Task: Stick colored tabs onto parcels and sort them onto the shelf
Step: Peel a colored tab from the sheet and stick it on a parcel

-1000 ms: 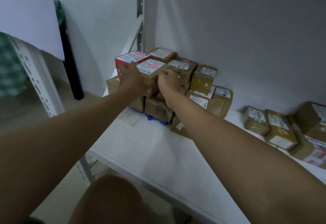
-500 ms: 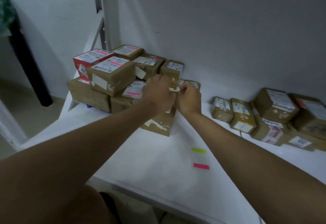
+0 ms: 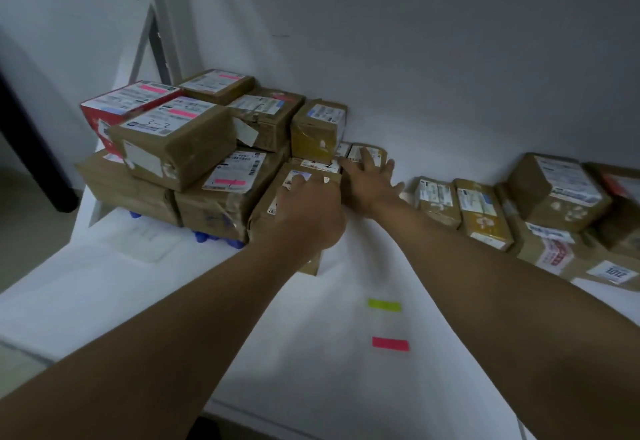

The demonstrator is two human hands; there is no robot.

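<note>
White shelf [image 3: 145, 304] across the frame. Stacked brown parcels [image 3: 194, 148] at centre left, pink tabs on labels, "3-3" handwritten. Left hand [image 3: 310, 211] flat on low parcel [image 3: 277, 204], fingers relaxed. Right hand [image 3: 372, 180] beside, fingers spread wide. Green tab [image 3: 384, 305], pink tab [image 3: 390, 343] lower centre.

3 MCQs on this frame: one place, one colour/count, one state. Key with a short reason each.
1. Where do the loose tabs lie?
A. on the bare shelf surface near the front edge
B. on top of the red box
C. on the floor

2. What colours are the two loose tabs?
A. blue and orange
B. yellow-green and pink
C. both white

3. How is the right hand?
A. fist closed, holding nothing
B. pinching a tab
C. fingers spread, on a parcel

Key: 1 A, yellow-green tab and pink tab lie on the shelf. 2 B, as seen. 3 C, right hand spreads over the small parcel.
</note>
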